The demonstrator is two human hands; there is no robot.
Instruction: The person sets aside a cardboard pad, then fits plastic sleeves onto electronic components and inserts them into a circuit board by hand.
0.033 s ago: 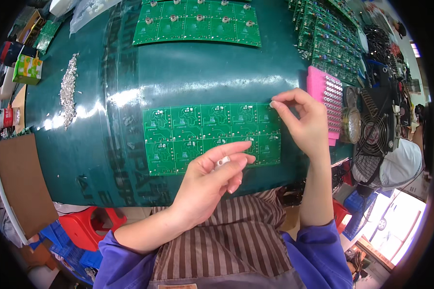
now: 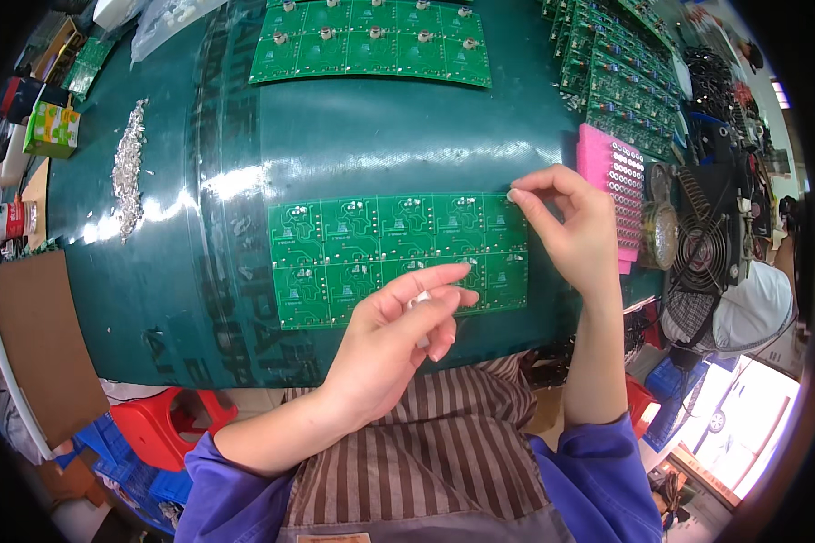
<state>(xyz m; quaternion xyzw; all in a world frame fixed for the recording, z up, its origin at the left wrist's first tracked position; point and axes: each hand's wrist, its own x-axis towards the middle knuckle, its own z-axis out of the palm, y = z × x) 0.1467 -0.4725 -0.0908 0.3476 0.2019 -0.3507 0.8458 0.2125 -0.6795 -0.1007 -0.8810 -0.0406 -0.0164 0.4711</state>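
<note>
the left hand [image 2: 376, 339] loosely cupped small, white, blocky pieces [image 2: 422, 297] over the flat, green, rectangular circuit board [image 2: 353, 237] on the dark-green table [image 2: 181, 299]; slackening fingers might spill them. the right hand [image 2: 578, 231] pinched near its corner, contents indistinguishable.

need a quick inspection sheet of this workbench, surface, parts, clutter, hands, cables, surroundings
surface: green tabletop, glossy, with light reflections
job's things: green circuit panel lying flat; white piece in the left hand
clutter: silvery pieces heaped at left; pink block bearing rows of round parts, at right; another circuit panel at the back
hands: left curled around the white piece, over the front panel; right hand pinched by its upper right corner, contents too small to tell
cables: dark tangle at far right, possibly cables
surroundings: red stool at lower left; round fan at right
</note>
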